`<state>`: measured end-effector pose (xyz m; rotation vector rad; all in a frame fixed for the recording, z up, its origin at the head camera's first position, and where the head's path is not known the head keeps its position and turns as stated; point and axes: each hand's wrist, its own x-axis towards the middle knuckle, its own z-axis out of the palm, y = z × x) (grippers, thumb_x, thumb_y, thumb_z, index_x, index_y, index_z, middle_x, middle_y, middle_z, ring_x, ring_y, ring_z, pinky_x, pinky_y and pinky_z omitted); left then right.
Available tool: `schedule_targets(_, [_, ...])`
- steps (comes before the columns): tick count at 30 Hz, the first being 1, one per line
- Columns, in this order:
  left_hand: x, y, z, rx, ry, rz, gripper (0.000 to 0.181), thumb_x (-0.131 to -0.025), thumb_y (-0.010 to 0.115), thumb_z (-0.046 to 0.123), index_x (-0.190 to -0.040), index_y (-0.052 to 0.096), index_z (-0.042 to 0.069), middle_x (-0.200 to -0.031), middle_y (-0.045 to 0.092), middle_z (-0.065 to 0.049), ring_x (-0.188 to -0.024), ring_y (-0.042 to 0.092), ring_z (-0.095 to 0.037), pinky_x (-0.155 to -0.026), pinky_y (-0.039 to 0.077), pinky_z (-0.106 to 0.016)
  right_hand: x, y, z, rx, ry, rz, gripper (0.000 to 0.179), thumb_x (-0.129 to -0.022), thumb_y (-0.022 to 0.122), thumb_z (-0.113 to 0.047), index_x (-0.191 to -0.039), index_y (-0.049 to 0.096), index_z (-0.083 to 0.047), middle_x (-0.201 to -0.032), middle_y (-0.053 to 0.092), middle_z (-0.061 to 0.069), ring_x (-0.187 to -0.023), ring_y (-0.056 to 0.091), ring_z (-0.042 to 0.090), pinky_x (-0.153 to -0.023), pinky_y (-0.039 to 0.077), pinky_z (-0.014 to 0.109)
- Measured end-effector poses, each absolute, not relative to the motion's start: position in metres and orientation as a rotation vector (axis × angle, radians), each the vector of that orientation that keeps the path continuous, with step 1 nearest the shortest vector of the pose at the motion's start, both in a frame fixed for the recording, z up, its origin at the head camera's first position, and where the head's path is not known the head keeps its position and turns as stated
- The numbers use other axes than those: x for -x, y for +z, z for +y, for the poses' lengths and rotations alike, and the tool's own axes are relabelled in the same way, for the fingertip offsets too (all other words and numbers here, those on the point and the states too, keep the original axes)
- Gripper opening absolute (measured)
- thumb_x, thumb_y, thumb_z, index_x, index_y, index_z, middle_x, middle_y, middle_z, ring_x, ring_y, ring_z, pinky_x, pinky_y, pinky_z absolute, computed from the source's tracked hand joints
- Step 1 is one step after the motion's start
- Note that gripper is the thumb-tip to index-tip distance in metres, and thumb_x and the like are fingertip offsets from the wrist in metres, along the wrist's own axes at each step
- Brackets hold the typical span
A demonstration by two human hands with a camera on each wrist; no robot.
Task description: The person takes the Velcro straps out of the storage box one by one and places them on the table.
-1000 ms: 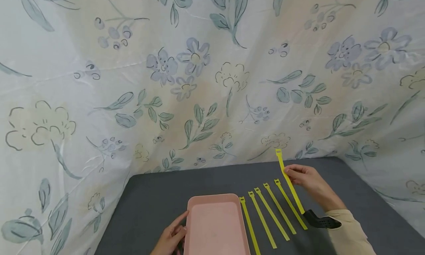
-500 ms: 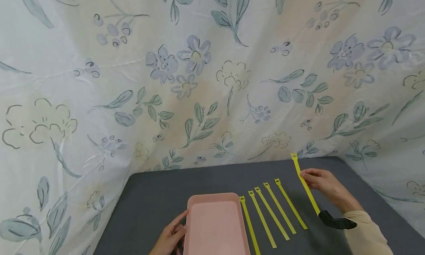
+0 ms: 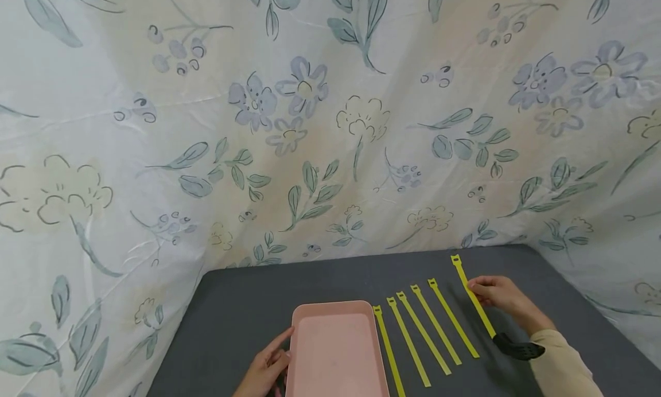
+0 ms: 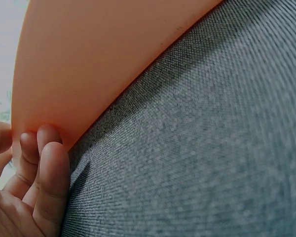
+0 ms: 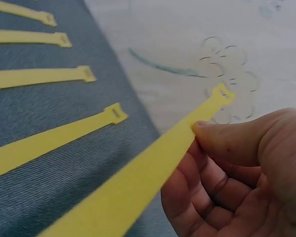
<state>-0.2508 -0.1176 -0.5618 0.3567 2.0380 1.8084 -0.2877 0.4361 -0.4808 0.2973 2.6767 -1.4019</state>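
Observation:
My right hand pinches a yellow hook-and-loop cable tie between thumb and fingers, near its slotted head. In the right wrist view the thumb presses on the strap of this tie, which is held just above the table. To its left, several matching cable ties lie side by side, heads towards the back. My left hand holds the left edge of a pink tray. In the left wrist view, curled fingertips rest against the tray's outer wall.
A dark grey cloth-covered table lies under everything. Behind and beside it hangs a floral curtain. A black wrist piece sits at the right cuff. The tray stands close beside the leftmost tie.
My right hand has carried its cable tie to the right, away from the row, then lowered it towards the table. The left hand and tray have stayed put.

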Motion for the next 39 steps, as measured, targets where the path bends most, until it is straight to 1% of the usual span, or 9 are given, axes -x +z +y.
schedule_targets(5, [0.250, -0.562, -0.118, -0.358, 1.813, 2.032, 0.067, -0.106, 0.054, 0.026, -0.160, 0.023, 0.004, -0.077, 0.059, 0.002, -0.064, 0.059, -0.005, -0.049, 0.051, -0.020, 0.292, -0.494, 0.431, -0.275, -1.367, 2.702, 0.040, -0.106, 0.055, -0.025, -0.122, 0.062, 0.011, -0.080, 0.056, 0.004, -0.073, 0.053, 0.018, -0.067, 0.046, 0.035])
schedule_targets(12, [0.249, -0.562, -0.117, -0.352, 1.817, 2.037, 0.066, -0.105, 0.055, 0.026, -0.160, 0.025, 0.004, -0.078, 0.060, 0.002, -0.065, 0.060, -0.006, -0.048, 0.051, -0.021, 0.297, -0.510, 0.431, -0.277, -1.311, 2.719, 0.033, -0.104, 0.054, -0.019, -0.114, 0.066, 0.010, -0.075, 0.056, 0.003, -0.067, 0.050, 0.017, -0.060, 0.044, 0.033])
schedule_targets(16, [0.250, -0.562, -0.117, -0.348, 1.820, 2.020, 0.066, -0.105, 0.056, 0.025, -0.160, 0.025, 0.005, -0.079, 0.060, 0.003, -0.067, 0.061, -0.006, -0.048, 0.052, -0.021, 0.300, -0.516, 0.432, -0.306, -1.270, 2.733, 0.029, -0.103, 0.056, -0.016, -0.110, 0.068, 0.009, -0.078, 0.059, 0.004, -0.071, 0.052, 0.018, -0.062, 0.046, 0.033])
schedule_targets(22, [0.250, -0.563, -0.118, -0.344, 1.824, 2.023, 0.065, -0.105, 0.055, 0.024, -0.160, 0.026, 0.004, -0.078, 0.059, 0.004, -0.063, 0.060, -0.006, -0.048, 0.052, -0.021, 0.305, -0.519, 0.429, -0.340, -1.174, 2.786, 0.025, -0.102, 0.056, -0.014, -0.107, 0.071, 0.005, -0.084, 0.064, 0.008, -0.077, 0.056, 0.019, -0.063, 0.049, 0.033])
schedule_targets(28, [0.251, -0.564, -0.118, -0.342, 1.835, 2.013, 0.065, -0.105, 0.055, 0.023, -0.160, 0.026, 0.005, -0.079, 0.059, 0.003, -0.064, 0.060, -0.007, -0.047, 0.051, -0.022, 0.306, -0.519, 0.424, -0.352, -1.084, 2.842, 0.024, -0.102, 0.056, -0.012, -0.105, 0.072, 0.005, -0.089, 0.067, 0.011, -0.078, 0.059, 0.020, -0.063, 0.051, 0.033])
schedule_targets(32, [0.250, -0.563, -0.118, -0.329, 1.839, 2.016, 0.065, -0.105, 0.056, 0.023, -0.160, 0.026, 0.005, -0.079, 0.059, 0.001, -0.065, 0.060, -0.008, -0.047, 0.051, -0.022, 0.306, -0.519, 0.421, -0.368, -1.067, 2.850, 0.024, -0.100, 0.057, -0.013, -0.104, 0.073, 0.005, -0.090, 0.068, 0.012, -0.078, 0.059, 0.019, -0.063, 0.052, 0.033])
schedule_targets(39, [0.250, -0.564, -0.118, -0.339, 1.844, 2.000, 0.066, -0.105, 0.056, 0.023, -0.160, 0.026, 0.004, -0.079, 0.059, 0.003, -0.066, 0.061, -0.006, -0.047, 0.051, -0.021, 0.306, -0.519, 0.420, -0.416, -1.095, 2.834, 0.023, -0.098, 0.060, -0.014, -0.103, 0.073, 0.005, -0.091, 0.068, 0.013, -0.077, 0.061, 0.019, -0.063, 0.053, 0.032])
